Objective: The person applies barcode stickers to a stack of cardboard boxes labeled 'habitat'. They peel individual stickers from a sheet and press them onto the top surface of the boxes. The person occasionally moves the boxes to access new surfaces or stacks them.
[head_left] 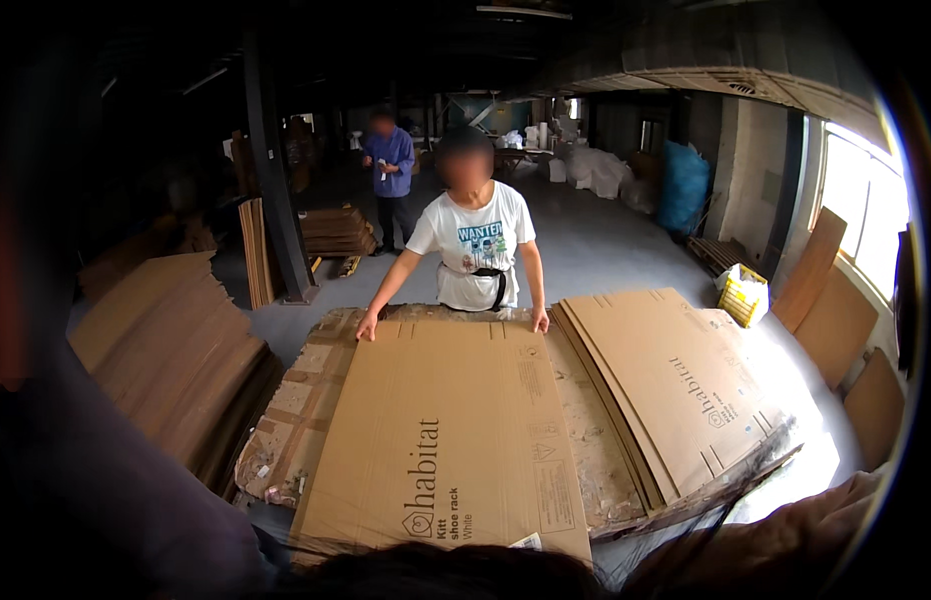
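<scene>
A large flat brown cardboard carton [436,400] with dark print lies lengthwise in front of me, its near end running under the lower edge of the view. Across the table, a co-worker in a white T-shirt [483,240] holds its far corners, one hand [367,327] at each side. Beneath it is a worn, taped cardboard-covered table [286,430]. To the right lies a stack of similar flat cartons [666,390]. Neither of my hands shows; a dark sleeve-like shape [136,490] at lower left and a blurred brownish shape [766,540] at lower right are too close to make out.
A tall stack of brown sheets [176,350] stands left of the table. Behind it rises a dark post [272,180]. Another person in blue [391,165] stands farther back. A yellow basket [743,295] and leaning boards [831,300] are by the right wall.
</scene>
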Tool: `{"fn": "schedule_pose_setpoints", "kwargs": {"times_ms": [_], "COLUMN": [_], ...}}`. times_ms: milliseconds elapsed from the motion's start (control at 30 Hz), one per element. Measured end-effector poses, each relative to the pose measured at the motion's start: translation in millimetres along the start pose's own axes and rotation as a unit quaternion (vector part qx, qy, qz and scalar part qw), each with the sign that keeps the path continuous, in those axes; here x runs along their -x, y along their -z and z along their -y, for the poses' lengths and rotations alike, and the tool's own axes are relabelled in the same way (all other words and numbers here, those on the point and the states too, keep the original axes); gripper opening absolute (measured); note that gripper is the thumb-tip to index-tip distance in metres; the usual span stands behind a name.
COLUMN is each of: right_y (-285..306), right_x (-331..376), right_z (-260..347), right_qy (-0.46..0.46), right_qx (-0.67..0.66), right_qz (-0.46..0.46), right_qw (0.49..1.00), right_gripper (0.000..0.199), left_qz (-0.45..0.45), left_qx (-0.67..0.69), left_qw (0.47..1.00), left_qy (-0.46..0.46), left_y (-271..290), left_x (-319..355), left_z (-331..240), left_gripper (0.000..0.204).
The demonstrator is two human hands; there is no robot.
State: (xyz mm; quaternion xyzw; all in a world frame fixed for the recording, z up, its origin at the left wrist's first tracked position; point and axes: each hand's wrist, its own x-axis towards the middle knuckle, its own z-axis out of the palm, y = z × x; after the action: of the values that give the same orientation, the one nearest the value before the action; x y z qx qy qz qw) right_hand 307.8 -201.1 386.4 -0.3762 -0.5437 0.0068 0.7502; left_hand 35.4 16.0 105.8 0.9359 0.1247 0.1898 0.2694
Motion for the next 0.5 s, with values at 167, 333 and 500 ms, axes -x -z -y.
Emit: {"fn": "schedule_pose_setpoints", "kwargs": {"times_ms": [167,333,500], "right_y": [0,3,-8], "right_x": [-1,-3,-17], "right_z": [-6,4,26], "right_qy": [0.008,0.047,0.095], "right_qx": [0.021,0.033,0.106], "right_qz": [0.011,0.017,0.057], "right_qw": [1.0,0.998,0.988], "right_gripper": [0.049,0.052,0.055], "left_qz": [-0.031,-0.052,-0.016], "left_qx": [0.047,0.043,0.115], "left_qw": [0.996,0.996,0.991], "left_qy": [0.065,0.054,0.07], "left_y": [-5,-4,8], "left_x": [-2,-5,-25], "left_z": [-42,-39,-46], "left_gripper": [0.021,0.02,0.02]}}
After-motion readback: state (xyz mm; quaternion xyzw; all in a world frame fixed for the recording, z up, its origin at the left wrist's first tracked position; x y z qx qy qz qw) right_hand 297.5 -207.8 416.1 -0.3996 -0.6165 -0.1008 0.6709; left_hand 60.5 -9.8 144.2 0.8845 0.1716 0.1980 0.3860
